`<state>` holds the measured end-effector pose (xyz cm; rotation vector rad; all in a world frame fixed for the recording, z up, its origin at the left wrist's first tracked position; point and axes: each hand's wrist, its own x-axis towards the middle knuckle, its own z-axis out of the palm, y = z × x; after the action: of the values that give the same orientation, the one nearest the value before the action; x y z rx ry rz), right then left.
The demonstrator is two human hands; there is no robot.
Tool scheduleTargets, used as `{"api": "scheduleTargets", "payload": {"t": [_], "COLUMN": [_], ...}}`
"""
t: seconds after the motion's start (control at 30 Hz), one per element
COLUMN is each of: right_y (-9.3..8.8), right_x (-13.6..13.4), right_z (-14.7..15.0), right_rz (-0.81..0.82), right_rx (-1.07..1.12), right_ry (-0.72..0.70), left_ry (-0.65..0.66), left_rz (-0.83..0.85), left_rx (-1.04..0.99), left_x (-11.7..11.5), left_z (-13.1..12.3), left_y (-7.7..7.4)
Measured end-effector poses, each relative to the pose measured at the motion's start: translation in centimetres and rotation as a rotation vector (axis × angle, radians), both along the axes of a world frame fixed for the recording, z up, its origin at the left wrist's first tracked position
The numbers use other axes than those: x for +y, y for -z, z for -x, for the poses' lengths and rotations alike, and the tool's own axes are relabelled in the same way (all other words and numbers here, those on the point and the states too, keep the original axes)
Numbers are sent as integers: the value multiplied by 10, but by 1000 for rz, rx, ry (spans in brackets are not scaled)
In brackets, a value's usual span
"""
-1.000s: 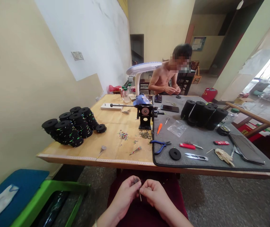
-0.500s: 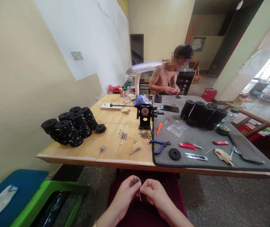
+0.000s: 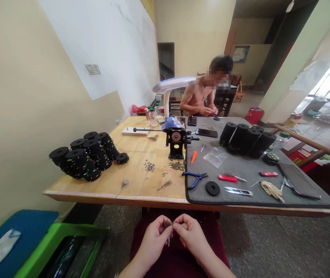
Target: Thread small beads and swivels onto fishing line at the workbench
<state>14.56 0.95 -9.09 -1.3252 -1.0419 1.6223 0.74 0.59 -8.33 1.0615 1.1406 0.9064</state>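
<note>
In front of the table edge, over my lap, my left hand (image 3: 159, 234) is closed around a small brush-like bundle (image 3: 169, 241). The pale narrow end of the bundle points down below my thumb; the rest is mostly hidden by my fingers. My right hand (image 3: 188, 233) is pinched, its fingertips meeting those of the left hand. Whatever lies between its fingertips is too small to make out. Similar bundles with fanned grey ends, one upright-angled (image 3: 123, 186) and one lying flat (image 3: 165, 185), rest on the wooden table (image 3: 95, 189) ahead.
Stacked black foam spools (image 3: 83, 156) stand at left, more black spools (image 3: 246, 139) at right. A black winding machine (image 3: 176, 143), bead pile (image 3: 149, 166), blue pliers (image 3: 195, 178), foam ring (image 3: 212, 188) and thread snips (image 3: 238, 191) lie between. Another person (image 3: 199, 96) sits across.
My hands have come closer, fingertips now touching. The bundle's dark top, seen above my left thumb before, is now mostly covered. The view has shifted slightly.
</note>
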Motion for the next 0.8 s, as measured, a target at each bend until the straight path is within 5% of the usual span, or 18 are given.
{"api": "scheduleTargets", "payload": {"t": [0.57,0.8], "right_y": [-3,3], "right_x": [-1,-1], "right_z": [-3,-3], "right_rz": [-13,-59], "right_rx": [101,69], "right_ry": [115,97], "left_ry": [-9,12], "left_rz": [132,170], "left_rx": [-197,-132], "left_x": [-2,-1], "left_z": [-2,-5], "left_y": [-10,-9]}}
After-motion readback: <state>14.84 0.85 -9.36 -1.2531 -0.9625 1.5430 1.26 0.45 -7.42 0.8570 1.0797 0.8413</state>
